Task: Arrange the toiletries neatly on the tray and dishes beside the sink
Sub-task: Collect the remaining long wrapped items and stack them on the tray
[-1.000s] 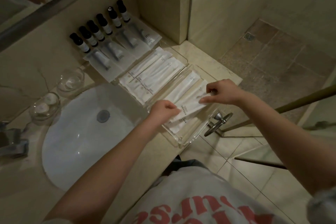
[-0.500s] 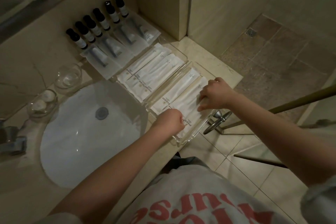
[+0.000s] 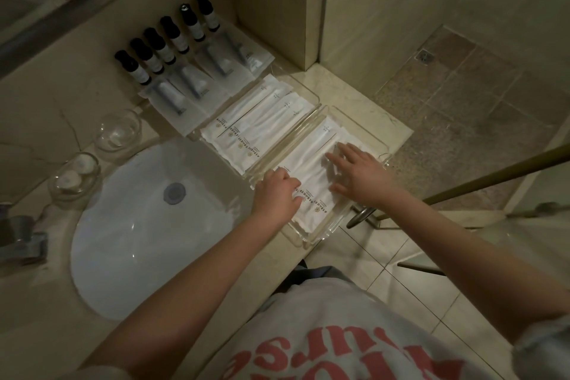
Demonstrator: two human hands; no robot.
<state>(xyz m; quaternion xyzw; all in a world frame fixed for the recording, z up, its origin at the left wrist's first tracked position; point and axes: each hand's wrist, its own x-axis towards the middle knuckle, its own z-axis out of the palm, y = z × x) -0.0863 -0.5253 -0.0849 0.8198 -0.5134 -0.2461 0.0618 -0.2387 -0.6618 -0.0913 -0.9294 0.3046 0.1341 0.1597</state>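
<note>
Her right hand point(image 3: 362, 177) lies flat, fingers spread, pressing the white sachets point(image 3: 311, 172) in the near clear tray point(image 3: 320, 233) on the bench. The left hand point(image 3: 276, 194), loosely curled, rests its fingertips on the sachets' printed ends, grasping nothing.

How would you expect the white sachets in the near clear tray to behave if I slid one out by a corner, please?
The white sachets look thin and flat, so one would probably flop and weigh little. They overlap under the right hand and left hand, so neighbours may shift too. The near clear tray has low walls that should contain them.
</note>
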